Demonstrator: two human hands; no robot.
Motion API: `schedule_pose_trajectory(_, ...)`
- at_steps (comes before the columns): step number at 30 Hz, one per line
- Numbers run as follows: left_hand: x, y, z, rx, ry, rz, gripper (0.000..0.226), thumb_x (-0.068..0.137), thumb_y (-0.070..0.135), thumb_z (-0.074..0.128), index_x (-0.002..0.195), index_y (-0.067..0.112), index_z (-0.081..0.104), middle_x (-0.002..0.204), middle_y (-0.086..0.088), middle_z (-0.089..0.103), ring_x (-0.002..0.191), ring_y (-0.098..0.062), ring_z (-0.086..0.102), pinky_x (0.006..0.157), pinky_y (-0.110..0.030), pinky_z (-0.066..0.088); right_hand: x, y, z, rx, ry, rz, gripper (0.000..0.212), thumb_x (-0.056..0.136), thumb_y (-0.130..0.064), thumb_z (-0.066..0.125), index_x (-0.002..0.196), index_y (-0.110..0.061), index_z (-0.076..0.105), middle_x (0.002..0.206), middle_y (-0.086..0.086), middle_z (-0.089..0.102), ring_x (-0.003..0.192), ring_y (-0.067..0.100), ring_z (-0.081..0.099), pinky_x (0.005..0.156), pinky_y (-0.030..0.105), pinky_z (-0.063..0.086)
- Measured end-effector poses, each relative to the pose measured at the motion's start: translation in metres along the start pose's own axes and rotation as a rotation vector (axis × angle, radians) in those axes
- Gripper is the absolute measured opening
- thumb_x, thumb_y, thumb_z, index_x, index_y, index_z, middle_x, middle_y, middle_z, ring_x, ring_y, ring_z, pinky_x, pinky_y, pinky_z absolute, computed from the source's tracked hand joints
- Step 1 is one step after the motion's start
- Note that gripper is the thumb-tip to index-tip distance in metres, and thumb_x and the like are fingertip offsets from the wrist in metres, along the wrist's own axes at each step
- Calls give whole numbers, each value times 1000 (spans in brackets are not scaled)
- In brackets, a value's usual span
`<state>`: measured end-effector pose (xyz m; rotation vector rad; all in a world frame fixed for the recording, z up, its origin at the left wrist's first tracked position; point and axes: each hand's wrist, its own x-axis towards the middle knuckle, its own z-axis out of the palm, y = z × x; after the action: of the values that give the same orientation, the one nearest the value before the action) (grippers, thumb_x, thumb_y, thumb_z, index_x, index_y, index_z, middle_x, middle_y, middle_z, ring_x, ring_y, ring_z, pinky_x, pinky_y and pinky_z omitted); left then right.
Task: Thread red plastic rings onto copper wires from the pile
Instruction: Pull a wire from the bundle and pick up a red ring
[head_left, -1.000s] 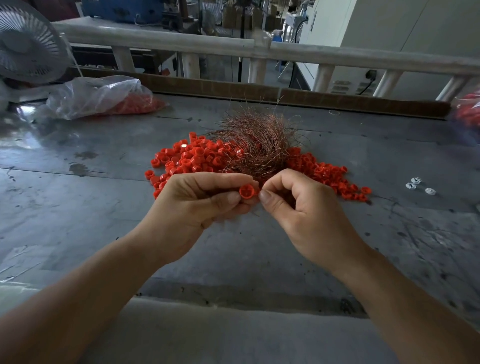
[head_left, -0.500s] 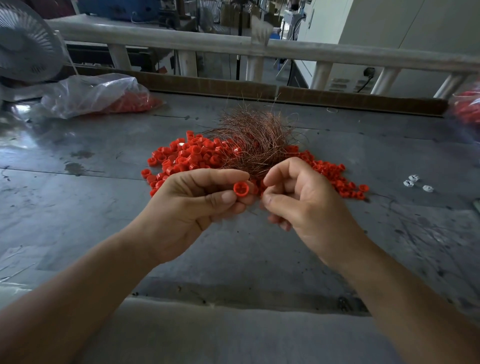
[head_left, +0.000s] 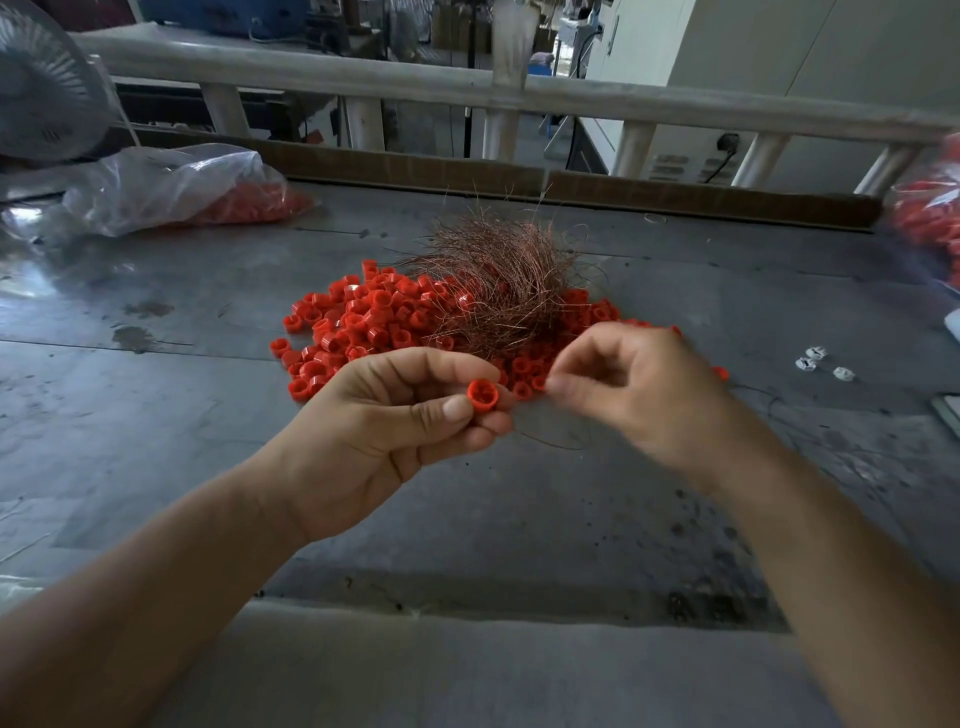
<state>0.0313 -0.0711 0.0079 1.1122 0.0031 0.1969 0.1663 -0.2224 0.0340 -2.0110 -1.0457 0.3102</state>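
The right hand (head_left: 639, 395) is smeared with motion blur; its fingers curl toward the thumb, but whether it pinches a wire I cannot tell. The left hand (head_left: 384, 431) pinches one red ring (head_left: 483, 393) between thumb and forefinger, opening toward us. Just beyond both hands the copper wires (head_left: 498, 280) lie tangled on the pile of rings (head_left: 363, 322), hiding its middle. Far off to the left, a clear bag (head_left: 171, 187) holds more red pieces; another bag (head_left: 930, 218) is cut off at the right edge of the worktop (head_left: 156, 395).

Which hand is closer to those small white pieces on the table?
Right. The right hand is nearer to the white pieces, which lie beyond it on the same side; the left hand, pinching a red ring, is farther.
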Motion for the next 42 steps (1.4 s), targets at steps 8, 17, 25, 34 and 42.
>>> schedule_pose_trajectory(8,0,0,0,0,33,0,23,59,11,74,82,11,75,83,-10,73,76,-16,70,65,-20,55,14,45,-35,-387,11,212,17,70,-24,78,64,-29,62,71,-14,60,68,2,54,55,18,36)
schedule_pose_trajectory(17,-1,0,-1,5,0,-7,23,61,12,74,84,11,75,84,-9,72,77,-16,70,66,-20,55,17,52,-19,-539,-77,171,19,77,-16,71,70,-28,58,67,-14,56,63,-1,51,55,12,35)
schedule_pose_trajectory(25,-3,1,1,17,-98,-68,21,65,11,74,86,11,74,86,-10,72,79,-16,70,67,-20,55,7,14,-20,537,-96,127,16,87,-3,49,80,-10,62,68,3,68,59,9,65,53,18,52)
schedule_pose_trajectory(34,-1,0,0,50,3,-53,23,62,10,71,85,11,75,83,-10,72,76,-16,70,66,-21,55,-3,-5,0,772,-204,58,17,68,-13,58,80,-13,70,67,2,68,60,8,63,56,17,52)
schedule_pose_trajectory(42,0,-1,-1,48,26,-42,25,62,10,70,87,12,76,85,-9,73,76,-16,70,65,-20,55,-5,-4,6,742,-194,17,18,66,-13,61,83,-12,64,70,2,69,64,10,65,57,17,51)
